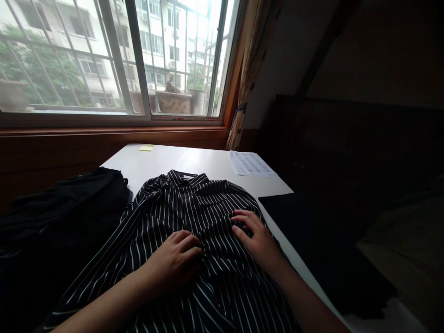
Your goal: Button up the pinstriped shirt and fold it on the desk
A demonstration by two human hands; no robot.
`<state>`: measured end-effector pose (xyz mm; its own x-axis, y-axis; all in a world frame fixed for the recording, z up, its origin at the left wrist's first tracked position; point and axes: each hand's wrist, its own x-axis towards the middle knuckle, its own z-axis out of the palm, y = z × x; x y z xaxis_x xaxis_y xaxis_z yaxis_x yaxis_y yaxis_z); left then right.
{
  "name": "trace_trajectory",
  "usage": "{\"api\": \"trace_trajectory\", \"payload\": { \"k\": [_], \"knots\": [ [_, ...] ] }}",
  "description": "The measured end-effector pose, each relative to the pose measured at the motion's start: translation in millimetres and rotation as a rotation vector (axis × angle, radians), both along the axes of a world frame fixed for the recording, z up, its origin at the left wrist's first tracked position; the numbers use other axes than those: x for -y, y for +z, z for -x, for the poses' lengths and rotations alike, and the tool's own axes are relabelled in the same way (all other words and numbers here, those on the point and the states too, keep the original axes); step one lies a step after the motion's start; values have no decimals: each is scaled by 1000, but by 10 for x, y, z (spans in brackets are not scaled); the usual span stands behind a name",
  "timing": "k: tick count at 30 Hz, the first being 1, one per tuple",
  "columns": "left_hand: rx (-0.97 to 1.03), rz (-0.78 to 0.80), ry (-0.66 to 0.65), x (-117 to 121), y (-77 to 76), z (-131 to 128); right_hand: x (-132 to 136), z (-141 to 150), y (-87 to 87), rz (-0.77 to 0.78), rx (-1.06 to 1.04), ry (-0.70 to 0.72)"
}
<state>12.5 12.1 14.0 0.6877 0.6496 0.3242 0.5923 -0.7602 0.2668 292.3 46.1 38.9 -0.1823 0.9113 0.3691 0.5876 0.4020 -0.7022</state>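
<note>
A black long-sleeved shirt with white stripes [215,203] lies front up, its collar at the far end and creases across its middle. My left hand [178,254] is palm down at the shirt's centre front, fingers bent and slightly apart; their tips are partly lost against the dark cloth. Over the right side of the chest, below the pocket, my right hand [255,236] has its fingers spread, with the tips at the cloth. No fold of fabric is visibly gripped in either hand.
Under the shirt is a white table [187,157]. Dark clothes [72,199] are heaped at left. A yellow sticky note [146,148] and printed sheets [251,163] lie at the far end. Dark cloth [305,231] is beside the right edge. Beyond are a barred window and curtain [255,51].
</note>
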Motion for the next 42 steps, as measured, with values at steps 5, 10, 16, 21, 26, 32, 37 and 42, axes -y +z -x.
{"api": "trace_trajectory", "payload": {
  "k": [5, 10, 16, 21, 26, 32, 37, 42],
  "knots": [
    [1, 21, -80, -9, -58, 12, -94, -184, -37, -117, 252, -49],
    [36, 187, -174, 57, 45, 42, -182, -388, 6, -115, 296, -40],
    [-11, 459, -221, 70, 296, 100, -364, -705, -70, -24, 211, -260],
    [-104, 506, -108, -1, 335, 221, -416, -812, -164, 261, 178, -279],
    [-204, 411, 55, -43, 371, 283, -296, -677, -66, 530, 48, 63],
    [-296, 348, 161, -69, 373, 254, -201, -587, 153, 584, -551, -9],
    [-330, 286, 186, -96, 296, 266, -308, -782, 228, 398, -705, -244],
    [-327, 175, 317, -164, 203, 300, -237, -882, 334, 286, -645, -246]
  ]
}}
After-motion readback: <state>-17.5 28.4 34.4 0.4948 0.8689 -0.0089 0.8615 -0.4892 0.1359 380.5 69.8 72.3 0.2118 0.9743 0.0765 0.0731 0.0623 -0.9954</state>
